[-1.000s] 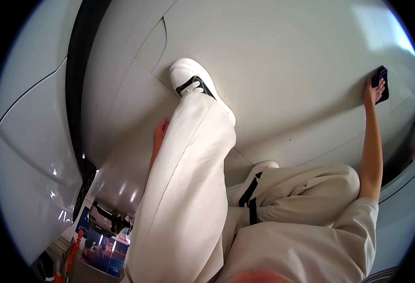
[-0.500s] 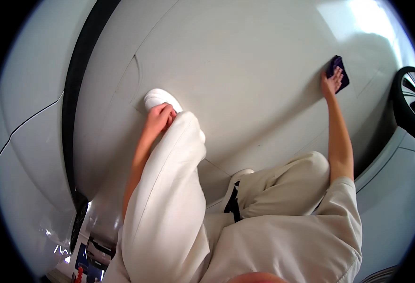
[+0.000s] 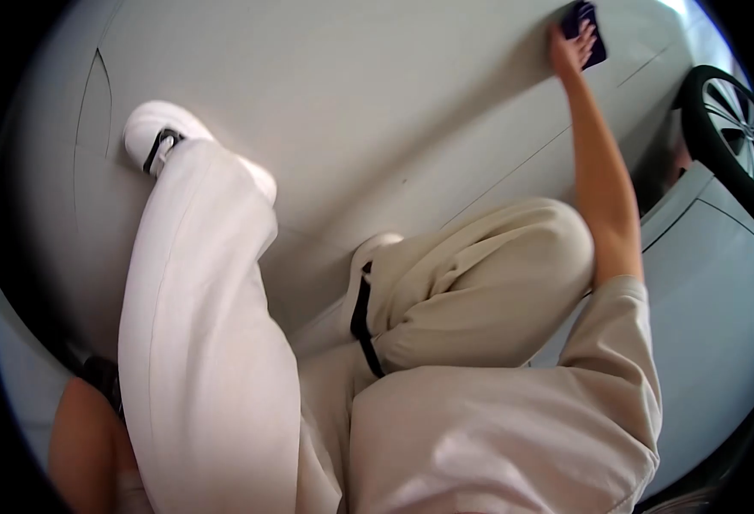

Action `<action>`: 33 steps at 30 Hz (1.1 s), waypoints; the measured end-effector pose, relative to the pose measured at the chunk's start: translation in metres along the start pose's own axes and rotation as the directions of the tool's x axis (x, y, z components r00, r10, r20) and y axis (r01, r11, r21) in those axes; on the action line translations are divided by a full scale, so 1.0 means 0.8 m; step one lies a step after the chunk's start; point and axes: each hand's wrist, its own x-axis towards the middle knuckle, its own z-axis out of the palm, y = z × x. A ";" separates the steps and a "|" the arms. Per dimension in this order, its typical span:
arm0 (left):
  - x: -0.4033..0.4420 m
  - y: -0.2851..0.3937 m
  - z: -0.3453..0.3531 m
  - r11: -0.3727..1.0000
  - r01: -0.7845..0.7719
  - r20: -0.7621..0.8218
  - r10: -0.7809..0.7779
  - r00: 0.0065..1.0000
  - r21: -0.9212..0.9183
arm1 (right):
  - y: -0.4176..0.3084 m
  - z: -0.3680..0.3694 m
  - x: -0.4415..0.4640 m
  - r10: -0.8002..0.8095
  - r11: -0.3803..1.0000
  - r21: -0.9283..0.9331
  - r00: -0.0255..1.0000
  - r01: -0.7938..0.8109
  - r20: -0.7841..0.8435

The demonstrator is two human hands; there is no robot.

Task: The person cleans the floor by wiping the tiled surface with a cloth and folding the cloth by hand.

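My right hand [image 3: 572, 50] is stretched far out at the upper right, over a folded dark purple cloth [image 3: 598, 43]. The palm and fingers press the cloth against a broad pale surface [image 3: 325, 94], and the cloth shows beyond the fingers. At the lower left only part of my bare left arm [image 3: 86, 445] shows, beside my leg. The left hand itself is out of sight.
My bent legs in light trousers [image 3: 205, 325] fill the middle, with a white shoe [image 3: 167, 124] on the left. A car wheel [image 3: 736, 128] stands at the right, by a pale car panel [image 3: 711, 283]. Thin seams cross the pale surface.
My left hand has left the spot by the left shoe and knee and gone out of view, the arm dropping to the lower left. The view has shifted; the right hand stays on the cloth.
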 end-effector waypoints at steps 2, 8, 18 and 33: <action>-0.016 -0.007 -0.007 1.000 -0.002 0.001 0.002 1.000 -0.013 | -0.047 -0.045 0.008 0.037 0.999 0.018 0.999 -0.037 0.030; -0.069 -0.004 0.005 0.995 -0.079 -0.048 0.076 0.996 -0.059 | -0.094 -0.127 -0.109 0.107 0.989 0.097 0.991 -0.115 0.084; 0.026 0.013 -0.067 0.962 0.141 -0.034 -0.153 0.988 -0.234 | -0.078 -0.060 -0.033 0.052 0.998 0.046 0.998 -0.053 0.022; 0.015 -0.231 0.007 0.446 0.833 0.316 -0.779 0.541 -0.327 | -0.072 -0.057 -0.029 0.030 1.000 0.006 0.999 -0.030 -0.043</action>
